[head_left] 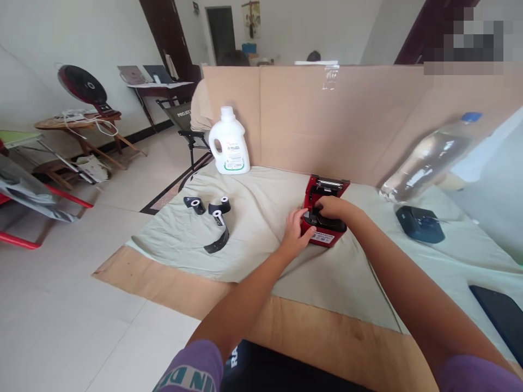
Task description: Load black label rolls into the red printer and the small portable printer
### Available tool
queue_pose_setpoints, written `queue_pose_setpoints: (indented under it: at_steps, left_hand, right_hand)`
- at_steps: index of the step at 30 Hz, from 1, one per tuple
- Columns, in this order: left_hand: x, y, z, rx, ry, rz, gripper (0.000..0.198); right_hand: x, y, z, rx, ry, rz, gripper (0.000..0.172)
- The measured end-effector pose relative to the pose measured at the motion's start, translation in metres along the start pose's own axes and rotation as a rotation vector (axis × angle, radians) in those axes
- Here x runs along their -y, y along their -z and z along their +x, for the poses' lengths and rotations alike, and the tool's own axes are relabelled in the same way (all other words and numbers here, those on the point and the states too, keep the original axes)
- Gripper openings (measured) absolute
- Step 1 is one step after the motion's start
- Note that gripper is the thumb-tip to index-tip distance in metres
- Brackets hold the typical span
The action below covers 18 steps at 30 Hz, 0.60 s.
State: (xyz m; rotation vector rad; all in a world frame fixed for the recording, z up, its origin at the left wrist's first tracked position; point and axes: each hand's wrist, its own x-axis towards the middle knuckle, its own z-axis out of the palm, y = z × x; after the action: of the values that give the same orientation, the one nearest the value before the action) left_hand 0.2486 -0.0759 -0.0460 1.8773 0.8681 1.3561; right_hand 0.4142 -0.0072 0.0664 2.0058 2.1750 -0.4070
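A small red and black printer [324, 237] stands on the cloth with its lid [327, 188] raised, showing a metal roller inside. My left hand [295, 231] grips its left side, with the thumb along the front. My right hand [330, 208] reaches into the open printer from the right, its fingers curled down; what they hold, if anything, is hidden. To the left on the cloth lie three small paper rolls with dark outer sides: one roll [198, 206], another roll [224, 204], and a nearer roll [218, 218] with a loose dark strip trailing from it.
A white detergent bottle [229, 144] stands at the back left, before a cardboard screen [327, 125]. At the right, a large clear bottle [433, 158] leans against the cardboard. A dark blue device [420, 223] and a phone [498, 313] lie on the right. Bare wood [163, 283] shows along the front edge.
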Motion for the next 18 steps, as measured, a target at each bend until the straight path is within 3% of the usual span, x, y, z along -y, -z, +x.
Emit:
queue_pose_setpoints:
  at_steps: [5,12,15,18]
  left_hand:
    - [0.000,0.000,0.001,0.004,0.013,-0.009,0.055]
    - [-0.004,0.000,0.002,-0.020,0.016,-0.033,0.053]
    - [-0.005,0.000,0.003,-0.030,0.016,-0.034,0.052]
    - [-0.004,-0.001,0.004,-0.044,0.029,-0.037,0.052]
  right_hand:
    - [0.006,0.009,0.007,0.057,0.021,-0.057,0.026]
    - [-0.001,0.011,-0.013,-0.022,0.133,-0.055,0.033]
    - [-0.012,0.020,-0.031,-0.192,0.217,0.019,0.035]
    - [-0.020,0.033,-0.044,-0.428,0.200,0.160,0.036]
